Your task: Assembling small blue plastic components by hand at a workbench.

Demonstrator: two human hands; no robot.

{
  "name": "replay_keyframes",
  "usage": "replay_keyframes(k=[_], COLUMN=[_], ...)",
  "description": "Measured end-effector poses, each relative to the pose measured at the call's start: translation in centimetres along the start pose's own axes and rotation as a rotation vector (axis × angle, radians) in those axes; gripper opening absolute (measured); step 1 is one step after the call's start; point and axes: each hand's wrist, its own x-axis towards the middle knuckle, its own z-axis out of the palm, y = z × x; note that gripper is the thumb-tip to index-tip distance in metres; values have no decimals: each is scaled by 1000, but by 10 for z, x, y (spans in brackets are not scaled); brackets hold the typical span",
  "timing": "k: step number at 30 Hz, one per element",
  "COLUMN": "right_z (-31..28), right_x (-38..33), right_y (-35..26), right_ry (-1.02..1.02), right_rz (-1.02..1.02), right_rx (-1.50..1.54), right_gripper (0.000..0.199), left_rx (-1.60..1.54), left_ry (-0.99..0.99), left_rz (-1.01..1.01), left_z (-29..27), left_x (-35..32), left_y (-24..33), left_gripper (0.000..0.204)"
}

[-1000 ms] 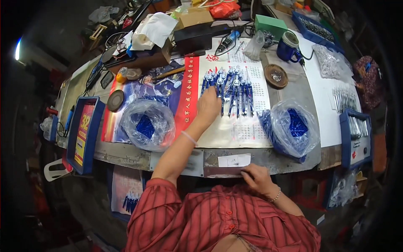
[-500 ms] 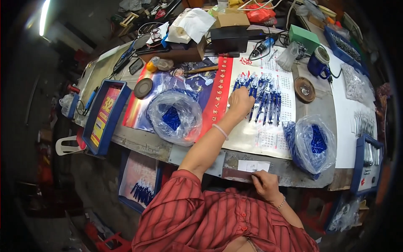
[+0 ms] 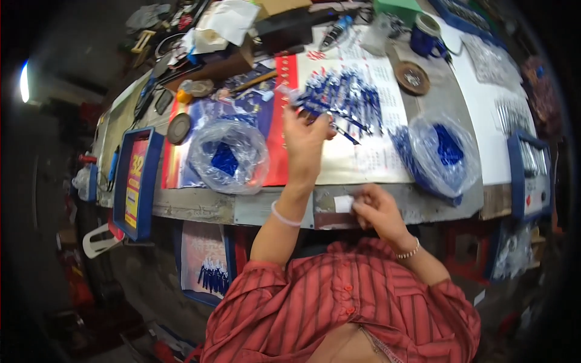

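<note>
Left grip [image 3: 304, 136] holds blue tools [image 3: 348, 120] above open paper [image 3: 339, 172]; right grip [image 3: 381, 213], closure indeterminable, lies at front edge of counter [image 3: 408, 202].

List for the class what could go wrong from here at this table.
1. The slim blue pieces in the left hand jut out at a slant, so one might slip loose or catch on the pile beside them.
2. The open plastic bag on the right sits near the front edge of the table; a bump could spill its blue parts.
3. The white card lies near that edge, and the right hand might brush it off.
</note>
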Motion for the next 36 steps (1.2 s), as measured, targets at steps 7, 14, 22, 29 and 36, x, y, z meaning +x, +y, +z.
replay_keyframes(k=[7,14,22,29,36], right_z=[24,7,-16,-133,-171], right_x=[10,-1,-20,-14,21], right_y=[-2,-3,-42,-104,-95], right_ry=[-33,127,-43,593,387], right_rz=[-63,-132,-132,-500,-233], right_rx=[651,524,-274,-1125,-1447], right_gripper=[32,14,16,16,11], left_rx=[-288,-293,48,-98,-243], left_ry=[143,-161,-562,-544,-394], left_rz=[-301,-426,-680,-739,-684], left_z=[-13,-34,-39,-43,-49], left_x=[-94,-148,-146,-148,-157], left_y=[1,1,14,20,17], left_gripper=[11,35,36,37,30])
